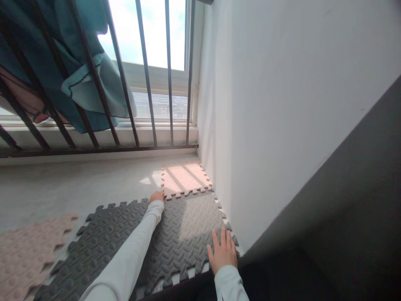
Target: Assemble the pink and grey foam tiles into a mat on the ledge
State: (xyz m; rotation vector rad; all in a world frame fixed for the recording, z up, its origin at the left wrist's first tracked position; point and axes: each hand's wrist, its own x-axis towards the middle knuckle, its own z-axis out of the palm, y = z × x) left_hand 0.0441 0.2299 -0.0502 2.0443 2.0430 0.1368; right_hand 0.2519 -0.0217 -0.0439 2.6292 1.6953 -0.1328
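Nearest the camera, the right hand [223,250] is laid flat, palm down with fingers spread, on the near right corner of a grey foam mat tile [188,228]; nothing is gripped by it. The tile is embossed with a raised tread pattern and edged with interlocking teeth, and it lies on the concrete floor [62,188] close to the white wall [282,104] on the right. To its left, a second grey tile [103,234] of the same pattern is seen alongside it, partly covered by the left forearm in a white sleeve [131,255]. At the far left, a pink tile [28,246] lies loose on the floor, just beside the second grey tile.

Farther out, the left hand [156,196] is stretched forward to the far edge of the grey foam mat tile, where its teeth meet those of a second pink tile [184,177]. Only the back of this hand is visible; whether its fingers are open or curled cannot be told, and nothing is seen held in it. The second pink tile sits in the corner against the wall, lit by barred sunlight.

Beyond, a low ledge carries dark metal window bars [144,83], through which a teal cloth [78,71] hangs at the left, with bright sky behind.
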